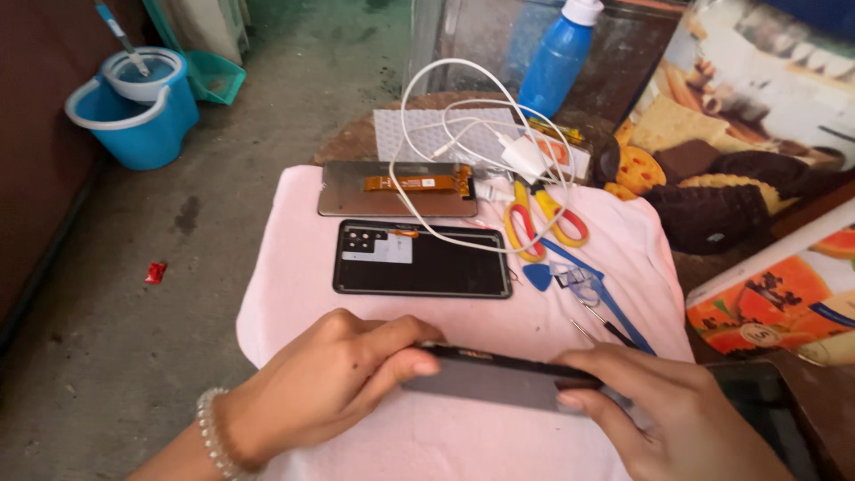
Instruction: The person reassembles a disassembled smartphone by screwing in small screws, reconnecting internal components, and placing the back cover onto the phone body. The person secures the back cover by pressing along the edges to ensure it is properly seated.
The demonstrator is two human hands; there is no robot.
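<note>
Your left hand [343, 374] and right hand [663, 405] are apart, each clamped on one end of a flat phone body [499, 374] held edge-on just above the near edge of the pink cloth [294, 294]. Your left thumb and fingers pinch its left end; your right fingers close over its right end, and your right hand is cut off by the bottom of the view. The phone body's underside and right end are hidden by your fingers, so what is on its face cannot be made out.

Just beyond your hands, in the middle of the cloth, lies one black back cover [423, 260], inside up. Past it, at the far edge of the cloth, lies one grey screen panel [352, 200] with an orange flex strip across it. One white cable [463, 107] with its charger plug loops over both and over a white mesh sheet [401, 134].

Toward the cloth's right edge you have one pair of scissors [539, 223] with yellow and red handles, one blue pick [537, 276], and thin tools whose tips are tangled and hard to separate. One blue bottle [557, 58] stands beyond the far edge. On the floor to the left sits one blue mop bucket [134, 111].
</note>
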